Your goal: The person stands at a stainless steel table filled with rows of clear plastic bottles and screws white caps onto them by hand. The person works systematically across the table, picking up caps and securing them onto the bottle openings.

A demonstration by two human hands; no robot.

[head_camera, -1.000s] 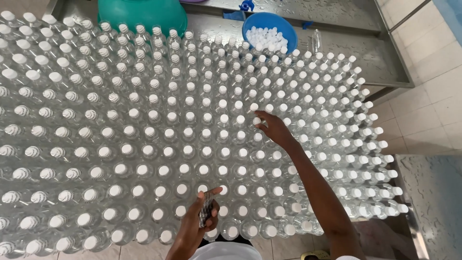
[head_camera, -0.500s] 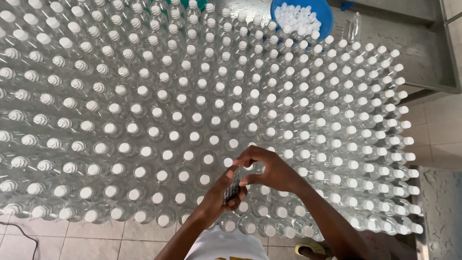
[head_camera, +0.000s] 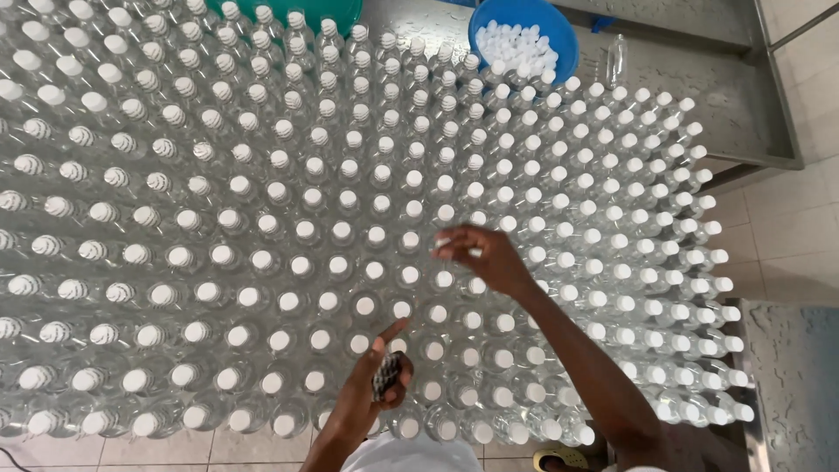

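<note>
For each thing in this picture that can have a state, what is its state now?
Clear plastic bottles: upright, packed in rows, most with white caps on.
Round blue plastic bowl: partly filled with loose white caps.
Left hand: closed around a small dark object, forefinger stretched out.
Right hand: fingers bent, over the bottle tops, a white cap at its fingertips.
Single clear bottle on the grey metal table: standing apart.

Pale tiled floor (head_camera: 791, 232), steel counter (head_camera: 699, 79) at the far right
</note>
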